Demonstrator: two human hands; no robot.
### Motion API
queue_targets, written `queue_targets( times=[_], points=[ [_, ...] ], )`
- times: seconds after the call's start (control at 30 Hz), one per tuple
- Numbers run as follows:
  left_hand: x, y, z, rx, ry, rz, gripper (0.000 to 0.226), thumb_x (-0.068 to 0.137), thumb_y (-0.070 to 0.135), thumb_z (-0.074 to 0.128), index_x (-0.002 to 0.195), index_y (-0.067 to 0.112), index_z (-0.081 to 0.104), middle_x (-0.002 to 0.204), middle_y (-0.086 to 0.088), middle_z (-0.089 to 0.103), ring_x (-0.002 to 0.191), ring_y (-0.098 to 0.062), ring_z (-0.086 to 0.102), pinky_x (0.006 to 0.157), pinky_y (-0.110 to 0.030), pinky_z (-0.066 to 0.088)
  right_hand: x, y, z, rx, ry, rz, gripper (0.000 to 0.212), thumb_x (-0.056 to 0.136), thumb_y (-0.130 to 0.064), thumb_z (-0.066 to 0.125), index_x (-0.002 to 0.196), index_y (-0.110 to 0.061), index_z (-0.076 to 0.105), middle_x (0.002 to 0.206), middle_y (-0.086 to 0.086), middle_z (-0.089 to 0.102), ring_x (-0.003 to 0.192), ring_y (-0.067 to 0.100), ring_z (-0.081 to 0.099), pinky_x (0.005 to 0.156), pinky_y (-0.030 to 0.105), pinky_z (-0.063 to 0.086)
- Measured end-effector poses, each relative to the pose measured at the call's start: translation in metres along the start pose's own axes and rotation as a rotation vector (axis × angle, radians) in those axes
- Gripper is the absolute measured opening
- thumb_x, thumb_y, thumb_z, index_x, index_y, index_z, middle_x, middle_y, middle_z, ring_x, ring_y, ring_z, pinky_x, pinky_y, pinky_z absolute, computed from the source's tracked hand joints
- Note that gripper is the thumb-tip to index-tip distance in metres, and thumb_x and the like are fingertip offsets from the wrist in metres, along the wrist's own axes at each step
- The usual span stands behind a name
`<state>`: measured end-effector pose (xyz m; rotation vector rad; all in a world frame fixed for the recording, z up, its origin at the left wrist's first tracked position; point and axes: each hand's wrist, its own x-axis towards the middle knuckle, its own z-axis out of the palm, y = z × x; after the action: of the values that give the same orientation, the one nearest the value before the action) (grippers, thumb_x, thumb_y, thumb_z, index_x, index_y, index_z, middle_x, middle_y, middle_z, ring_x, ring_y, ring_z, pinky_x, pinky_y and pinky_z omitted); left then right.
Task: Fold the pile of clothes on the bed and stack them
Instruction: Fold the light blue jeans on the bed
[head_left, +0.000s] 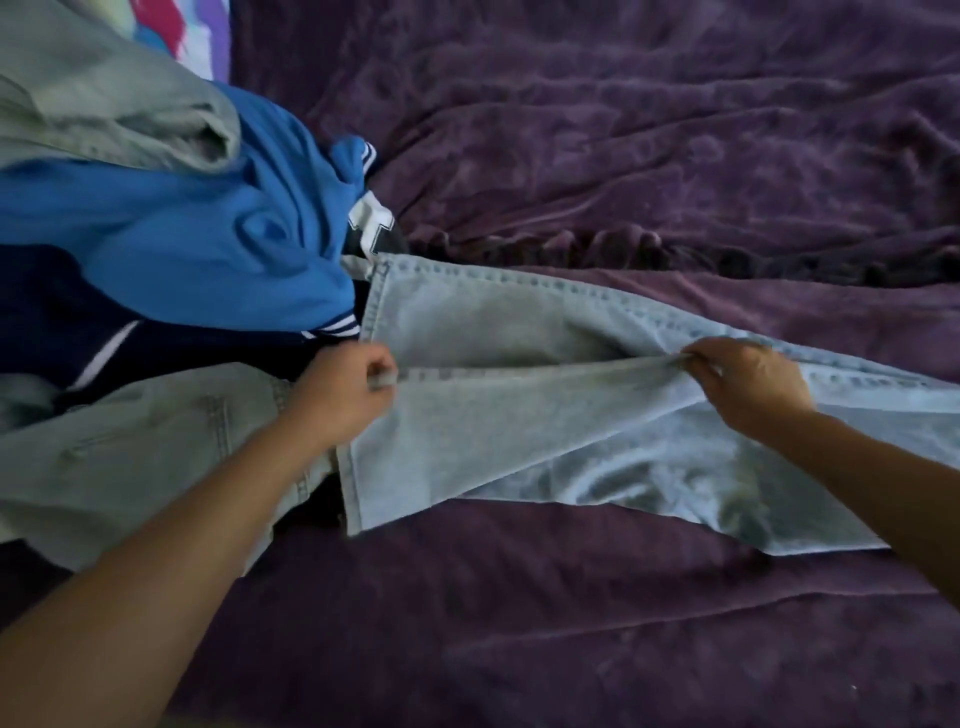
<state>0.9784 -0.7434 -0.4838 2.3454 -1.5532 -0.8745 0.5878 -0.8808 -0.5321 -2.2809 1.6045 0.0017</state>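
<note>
Pale blue jeans (519, 447) lie spread across the purple bedspread (623, 623), their leg hems pointing left. My left hand (348, 395) pinches the hem end of the inner seam. Further right along that same seam, my right hand (748, 384) grips a bunch of the denim, and the fabric is pulled taut between the two hands. The pile of clothes sits at the left: a bright blue top (208, 239), a grey garment (104, 104) on it, a navy piece with a white stripe (62, 322) and a pale grey-green denim garment (145, 447) under my left forearm.
The rumpled purple bedspread covers the whole right side and the front of the view. A black and white printed cloth (371, 223) peeks from under the blue top. Colourful fabric (171, 26) shows at the top left corner.
</note>
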Motion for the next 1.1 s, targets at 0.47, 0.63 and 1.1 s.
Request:
queue_targets(
  times=[0.47, 0.63, 1.1],
  points=[
    [0.104, -0.020, 0.012, 0.031, 0.132, -0.236, 0.073, 0.068, 0.055, 0.076, 0.123, 0.019, 0.044, 0.120, -0.011, 0.061, 0.110, -0.036, 0.057, 0.090, -0.045, 0.048, -0.012, -0.078, 0.059, -0.165, 0.055, -0.300, 0.049, 0.086, -0.030, 0.065, 0.132, -0.016, 0.056, 0.148, 0.016, 0.042, 0.136, 0.036, 0.039, 0.097, 0.050, 0.039],
    [0.114, -0.022, 0.007, -0.290, -0.073, -0.305, 0.037, 0.068, 0.021, 0.084, 0.101, 0.015, 0.068, 0.106, -0.005, 0.070, 0.088, -0.019, 0.066, 0.086, -0.034, 0.052, -0.023, -0.085, 0.103, -0.256, -0.251, -0.137, 0.068, 0.099, -0.051, 0.029, 0.155, -0.019, 0.006, 0.162, 0.004, -0.007, 0.149, 0.021, -0.008, 0.118, 0.048, 0.010],
    [0.029, 0.217, 0.028, -0.162, -0.205, 0.221, 0.031, 0.083, 0.014, 0.062, 0.107, 0.013, 0.043, 0.104, -0.009, 0.059, 0.095, -0.027, 0.057, 0.078, -0.035, 0.045, -0.072, 0.010, 0.021, 0.109, -0.158, 0.113, 0.044, 0.097, -0.043, 0.047, 0.138, -0.027, 0.046, 0.133, -0.002, 0.054, 0.124, 0.023, 0.049, 0.087, 0.038, 0.045]
  ],
)
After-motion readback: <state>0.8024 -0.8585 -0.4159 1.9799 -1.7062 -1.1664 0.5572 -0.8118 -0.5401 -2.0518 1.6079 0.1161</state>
